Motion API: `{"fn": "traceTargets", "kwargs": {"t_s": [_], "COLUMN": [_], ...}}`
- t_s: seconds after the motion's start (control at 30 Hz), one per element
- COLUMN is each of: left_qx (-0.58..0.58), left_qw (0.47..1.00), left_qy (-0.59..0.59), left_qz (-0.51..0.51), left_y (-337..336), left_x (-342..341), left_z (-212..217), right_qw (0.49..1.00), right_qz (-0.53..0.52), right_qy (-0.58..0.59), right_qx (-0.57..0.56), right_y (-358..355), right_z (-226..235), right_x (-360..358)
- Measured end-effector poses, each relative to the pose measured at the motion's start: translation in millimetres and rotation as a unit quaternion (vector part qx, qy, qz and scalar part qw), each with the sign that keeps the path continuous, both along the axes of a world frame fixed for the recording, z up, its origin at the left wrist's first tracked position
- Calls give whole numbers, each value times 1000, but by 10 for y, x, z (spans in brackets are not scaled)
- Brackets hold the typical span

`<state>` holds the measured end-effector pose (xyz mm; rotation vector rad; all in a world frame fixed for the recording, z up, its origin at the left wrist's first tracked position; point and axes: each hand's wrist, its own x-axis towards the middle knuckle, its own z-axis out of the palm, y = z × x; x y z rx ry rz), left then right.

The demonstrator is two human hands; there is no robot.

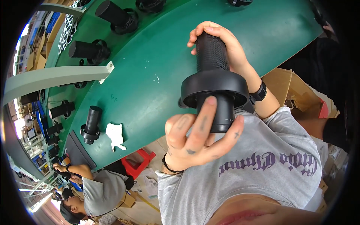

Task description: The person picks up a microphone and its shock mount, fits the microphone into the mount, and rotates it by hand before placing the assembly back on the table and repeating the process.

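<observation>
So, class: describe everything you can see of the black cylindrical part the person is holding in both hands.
The black cylindrical part looks like matt plastic. It has a perforated, mesh-like tube at its far end, a wide round flange about the middle, and a smooth, narrower barrel nearest the camera. It is held in the air over the edge of the green table, its long axis pointing away from the person. The right hand wraps the mesh end; the left hand steadies the smooth end with its fingertips.
</observation>
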<state>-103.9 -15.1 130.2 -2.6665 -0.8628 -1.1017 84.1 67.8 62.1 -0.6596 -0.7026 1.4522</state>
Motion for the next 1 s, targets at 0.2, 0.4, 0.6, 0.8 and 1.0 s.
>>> {"fn": "traceTargets", "kwargs": {"t_s": [0.2,0.4,0.6,0.8,1.0], "left_qx": [2,-7,-16,-17,-3], "left_qw": [1000,999,994,995,996], "left_qy": [1,-9,3,-21,4], "left_qz": [-30,-47,-109,-97,-92], "left_y": [33,71,117,112,159], "left_x": [19,42,84,136,74], "left_z": [-43,-57,-48,-86,-105], "right_qw": [1000,997,978,963,984], "right_qz": [5,39,100,113,10], "right_qy": [12,46,167,220,152], "right_qx": [-7,-39,-73,-106,-90], "right_y": [39,48,35,24,36], "right_z": [-69,-105,-315,-359,-173], "right_x": [-4,-24,-33,-91,19]}}
